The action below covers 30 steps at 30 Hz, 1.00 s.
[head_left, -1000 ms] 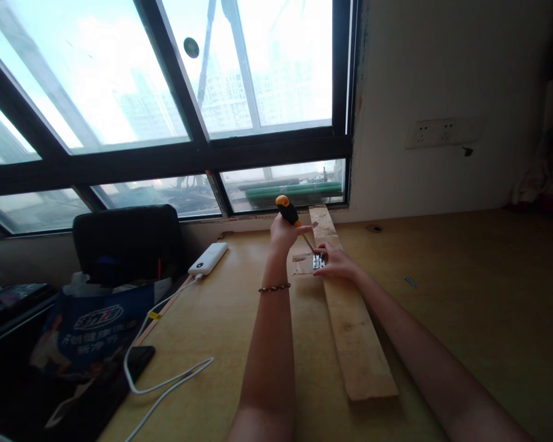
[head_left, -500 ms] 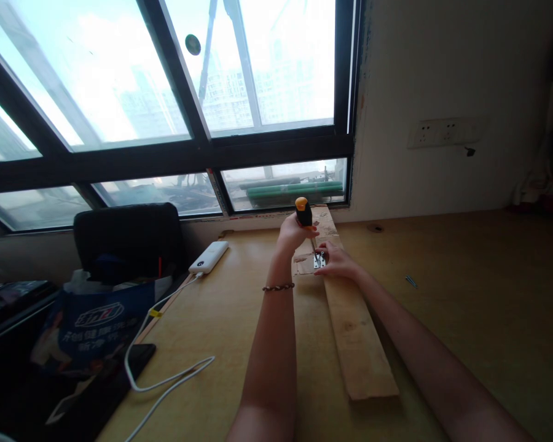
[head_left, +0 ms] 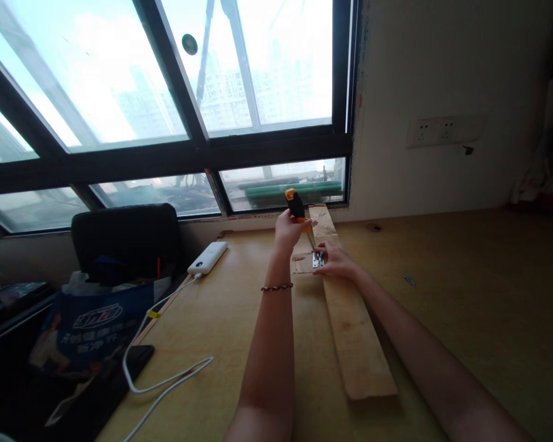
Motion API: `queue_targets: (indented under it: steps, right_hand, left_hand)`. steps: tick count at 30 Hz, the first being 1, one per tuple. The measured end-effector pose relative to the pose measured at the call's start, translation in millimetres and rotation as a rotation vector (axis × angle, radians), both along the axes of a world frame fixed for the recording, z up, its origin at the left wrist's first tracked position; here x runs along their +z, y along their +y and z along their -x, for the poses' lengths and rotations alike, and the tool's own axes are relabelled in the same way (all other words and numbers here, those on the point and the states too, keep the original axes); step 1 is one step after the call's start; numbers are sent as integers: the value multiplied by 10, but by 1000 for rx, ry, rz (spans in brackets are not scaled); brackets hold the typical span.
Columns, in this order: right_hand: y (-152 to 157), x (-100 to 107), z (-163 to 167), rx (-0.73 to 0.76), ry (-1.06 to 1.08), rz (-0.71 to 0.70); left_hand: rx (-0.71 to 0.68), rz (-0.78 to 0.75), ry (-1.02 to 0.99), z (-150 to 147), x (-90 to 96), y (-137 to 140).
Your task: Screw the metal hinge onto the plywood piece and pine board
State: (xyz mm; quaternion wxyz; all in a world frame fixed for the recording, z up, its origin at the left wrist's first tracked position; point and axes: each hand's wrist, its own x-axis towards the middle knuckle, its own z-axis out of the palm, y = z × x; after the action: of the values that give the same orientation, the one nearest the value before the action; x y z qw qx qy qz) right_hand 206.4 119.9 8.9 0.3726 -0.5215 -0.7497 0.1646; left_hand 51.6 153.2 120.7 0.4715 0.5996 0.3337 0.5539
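One screwdriver (head_left: 295, 204), tilted, handle in the grip of the left hand (head_left: 288, 231), tip down at one metal hinge (head_left: 319, 261); right hand (head_left: 338, 261) with grip narrowed on that hinge. Two wooden pieces beneath: short block (head_left: 300, 264) left, long board (head_left: 350, 325) right. Far end near the window (head_left: 281, 147); on the desk (head_left: 465, 344), ample room rightward, before and beyond the few screws (head_left: 410, 280).
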Motion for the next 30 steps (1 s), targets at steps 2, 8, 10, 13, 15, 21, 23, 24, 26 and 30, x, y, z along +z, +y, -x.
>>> queue_targets:
  steps: [2,8,10,13,15,21,23,24,26,30]
  right_hand:
    - [2,-4,0,2,0,0]
    - [-12,14,7,4,-5,2]
    - [-17,20,6,4,-13,-3]
    - [-17,23,5,-1,-22,-9]
    - [-14,24,6,-8,-31,-8]
    - [-17,37,13,-11,-38,-3]
    - [-24,38,13,-12,-29,7]
    - [-27,38,13,-12,-24,12]
    - [-29,36,11,-14,-15,17]
    - [-18,30,8,-15,-47,-7]
  left_hand:
    - [55,-22,-25,7,25,4]
    - [183,-43,-25,23,4,73]
    - [179,-42,-22,21,-16,84]
    - [171,-50,-12,12,-42,89]
    - [168,-50,-8,3,-53,91]
    - [110,-13,-49,-12,-3,36]
    - [110,-15,-65,-8,30,8]
    - [115,-22,-65,-5,41,-2]
    - [125,-32,-48,-2,47,-7]
    - [137,-33,-5,-9,-6,32]
